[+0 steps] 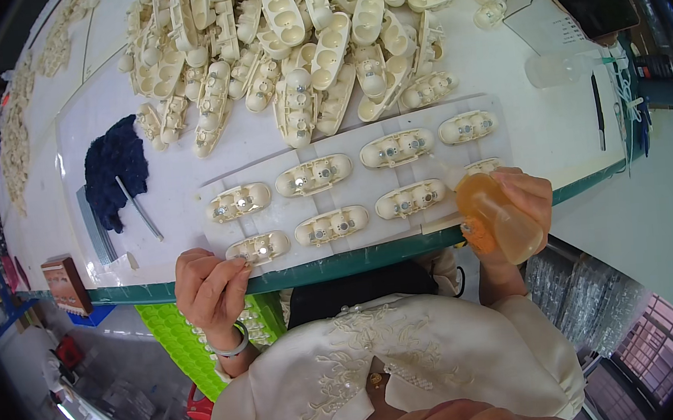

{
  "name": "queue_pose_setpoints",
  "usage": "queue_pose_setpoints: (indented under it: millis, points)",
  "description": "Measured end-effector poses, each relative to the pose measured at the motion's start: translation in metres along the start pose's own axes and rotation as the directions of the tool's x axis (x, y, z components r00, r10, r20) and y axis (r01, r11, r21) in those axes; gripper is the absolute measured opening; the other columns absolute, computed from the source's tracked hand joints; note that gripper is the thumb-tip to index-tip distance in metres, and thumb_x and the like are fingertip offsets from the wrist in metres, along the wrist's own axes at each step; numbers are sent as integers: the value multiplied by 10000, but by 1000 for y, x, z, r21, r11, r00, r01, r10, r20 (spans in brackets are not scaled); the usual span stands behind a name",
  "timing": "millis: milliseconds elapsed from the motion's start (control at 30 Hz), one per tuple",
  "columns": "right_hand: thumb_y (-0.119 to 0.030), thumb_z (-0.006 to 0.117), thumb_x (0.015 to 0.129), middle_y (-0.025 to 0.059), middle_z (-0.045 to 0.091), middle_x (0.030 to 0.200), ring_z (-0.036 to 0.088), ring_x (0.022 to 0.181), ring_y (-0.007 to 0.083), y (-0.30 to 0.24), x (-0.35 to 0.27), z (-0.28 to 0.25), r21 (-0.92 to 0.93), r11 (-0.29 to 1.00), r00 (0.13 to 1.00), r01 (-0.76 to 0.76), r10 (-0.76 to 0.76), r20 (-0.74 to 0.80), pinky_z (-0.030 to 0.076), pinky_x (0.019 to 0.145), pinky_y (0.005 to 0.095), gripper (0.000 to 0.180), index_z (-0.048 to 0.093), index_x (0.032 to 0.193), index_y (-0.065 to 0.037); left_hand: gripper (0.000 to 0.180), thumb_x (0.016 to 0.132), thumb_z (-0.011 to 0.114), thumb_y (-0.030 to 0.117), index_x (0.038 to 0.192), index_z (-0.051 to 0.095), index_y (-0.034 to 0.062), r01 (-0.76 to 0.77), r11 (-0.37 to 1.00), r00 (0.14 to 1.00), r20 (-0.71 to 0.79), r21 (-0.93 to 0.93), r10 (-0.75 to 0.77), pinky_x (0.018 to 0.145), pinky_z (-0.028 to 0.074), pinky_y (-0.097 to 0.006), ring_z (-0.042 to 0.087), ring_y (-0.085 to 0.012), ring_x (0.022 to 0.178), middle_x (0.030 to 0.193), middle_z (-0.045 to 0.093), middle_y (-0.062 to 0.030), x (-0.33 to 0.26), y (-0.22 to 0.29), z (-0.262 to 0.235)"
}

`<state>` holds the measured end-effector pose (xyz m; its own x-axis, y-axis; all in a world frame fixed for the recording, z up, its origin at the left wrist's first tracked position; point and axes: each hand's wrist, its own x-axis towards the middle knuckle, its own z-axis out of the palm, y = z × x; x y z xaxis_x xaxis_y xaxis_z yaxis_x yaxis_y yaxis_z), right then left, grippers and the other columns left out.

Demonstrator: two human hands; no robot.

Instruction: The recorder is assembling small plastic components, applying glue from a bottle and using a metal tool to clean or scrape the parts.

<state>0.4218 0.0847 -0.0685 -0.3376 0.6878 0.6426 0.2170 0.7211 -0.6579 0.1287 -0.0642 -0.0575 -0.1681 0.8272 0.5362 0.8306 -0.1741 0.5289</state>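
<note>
My right hand [529,197] is wrapped round a soft translucent amber squeeze bottle [506,231]. Its narrow tip points up and left over the right part of a pale flat tray [343,194]. Two rows of cream oval plastic parts lie on the tray, each with small shiny metal pieces, such as this far-row part [397,148]. One near-row part [483,166] is partly hidden behind the bottle and my right hand. At the tray's near left corner, the fingers of my left hand [214,289] are pinched together against the end of a cream part [258,249]; what they grip is hidden.
A large heap of cream oval parts [289,30] covers the table's far side. At left lie a dark blue cloth [115,169] and a thin metal rod [139,209]. A phone [597,1], a clear cup [552,71] and a black pen [598,111] are at right.
</note>
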Motion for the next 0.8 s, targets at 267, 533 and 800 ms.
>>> queue_pose_setpoints:
  millis: [267,533,800]
  points:
    - [-171,777,684,168,511,978,563,839,252,-1,2,3,-60,998,999,0,-2,-37,508,738,367,481,504,1020,38,208,613,753,61,780,633,26,4,1000,1000,-4,-4,-4,543,426,-323,498,-234,600,661,539,-66,-1,1,1]
    - [-250,714,752,155,528,936,555,794,234,-4,3,-5,-19,999,974,-38,33,-223,498,705,347,403,498,963,17,215,600,751,53,772,628,13,9,1000,1000,1,-4,-9,542,420,-321,488,-234,600,651,524,-71,-2,1,1]
    - [-204,664,790,152,553,889,561,791,225,2,7,-10,-184,980,981,-71,36,-190,491,693,308,321,502,957,16,190,610,732,44,759,619,6,40,999,999,12,3,-40,553,418,-331,474,-232,602,646,513,-70,-3,2,-2]
